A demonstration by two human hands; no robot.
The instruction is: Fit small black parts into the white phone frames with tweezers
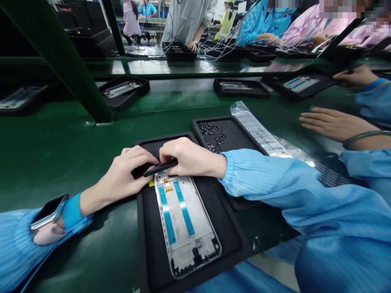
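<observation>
A silver phone frame (pixel 179 207) with two blue strips and a small orange flex piece lies in a black foam tray (pixel 220 228) before me. My right hand (pixel 191 156) is closed on a flat black bar-shaped tool (pixel 161 167), held slantwise over the frame's top end. My left hand (pixel 126 171) is bent round that same end, thumb beside a small yellow tab (pixel 151 183). Its fingertips are close to the tool; what they grip is hidden. Right behind, a second black tray (pixel 241 136) contains many tiny black parts (pixel 209 129).
A clear plastic sheet of small parts (pixel 256 128) lies at right. A co-worker's hand (pixel 332 122) reaches in there. Beyond, trays with phone frames (pixel 122 88) stand along the green table (pixel 61 150). A green post (pixel 70 69) rises at left.
</observation>
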